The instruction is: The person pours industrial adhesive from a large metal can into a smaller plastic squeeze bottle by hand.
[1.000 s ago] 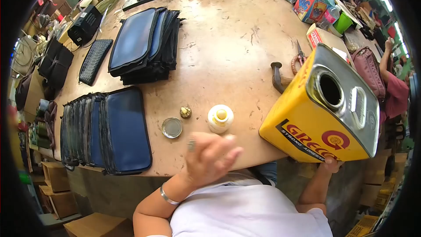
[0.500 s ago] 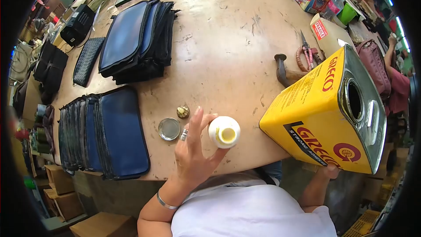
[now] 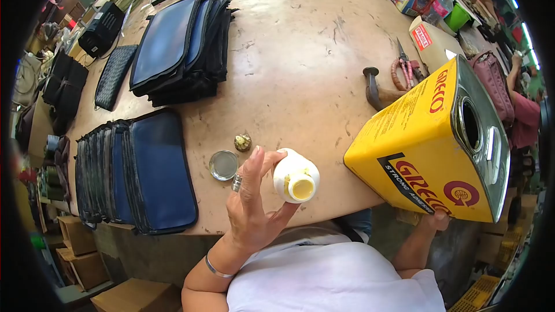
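Observation:
My left hand (image 3: 254, 202) grips a small white bottle (image 3: 296, 170) between thumb and fingers. Its uncapped mouth, with yellowish residue round the neck, faces up and towards me. Beside that hand on the table lie a round clear-looking lid or dish (image 3: 224, 165) and a small brownish, glue-crusted piece (image 3: 242, 142). My right hand (image 3: 435, 219) holds the lower near edge of a large yellow adhesive can (image 3: 410, 144); most of its fingers are hidden beneath. The can is tilted, its round opening uncovered and turned to the right.
Stacks of dark blue panels with black edges (image 3: 162, 167) (image 3: 165, 40) lie on the table's left. A hammer (image 3: 373, 88), scissors (image 3: 403, 66) and a carton marked fragile (image 3: 433, 46) sit behind the can. Another person (image 3: 525, 118) is at far right.
The white bottle has tipped further towards me, its mouth now lower. My left hand has turned slightly with it. The yellow can has shifted very little.

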Available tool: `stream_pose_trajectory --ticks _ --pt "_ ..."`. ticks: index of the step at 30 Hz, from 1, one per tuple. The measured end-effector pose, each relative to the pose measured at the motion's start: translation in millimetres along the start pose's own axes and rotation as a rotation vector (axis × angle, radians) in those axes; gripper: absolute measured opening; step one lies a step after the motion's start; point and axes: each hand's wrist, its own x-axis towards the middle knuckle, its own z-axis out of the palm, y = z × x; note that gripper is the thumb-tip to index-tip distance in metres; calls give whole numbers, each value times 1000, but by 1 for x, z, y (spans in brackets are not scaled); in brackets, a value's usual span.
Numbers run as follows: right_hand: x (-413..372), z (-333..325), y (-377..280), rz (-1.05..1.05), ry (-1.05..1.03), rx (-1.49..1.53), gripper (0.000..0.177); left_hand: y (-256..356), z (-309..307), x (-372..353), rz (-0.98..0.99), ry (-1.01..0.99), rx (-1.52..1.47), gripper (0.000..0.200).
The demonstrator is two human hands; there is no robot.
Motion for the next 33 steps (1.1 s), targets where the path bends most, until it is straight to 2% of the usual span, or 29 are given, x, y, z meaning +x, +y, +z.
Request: stream_pose_trajectory --ticks 2,5,8,17,20,24,33 --pt "0 -2 -1 -2 1 0 70 2 0 1 36 -5 9 96" --pt "-1 -3 -1 -6 2 7 70 4 1 2 96 77 -27 82" --pt "-3 -3 1 -2 0 11 70 10 -5 3 110 74 -16 80" --pt "-1 -5 3 4 -1 24 70 8 -4 -3 64 66 -12 83" --pt "0 -3 3 3 -1 28 70 4 -4 -2 24 -8 24 94" --pt "1 -3 4 -7 -2 44 70 -9 12 7 -69 18 -75 89" --pt "-3 -7 5 -4 2 65 70 8 2 5 96 -16 5 95"
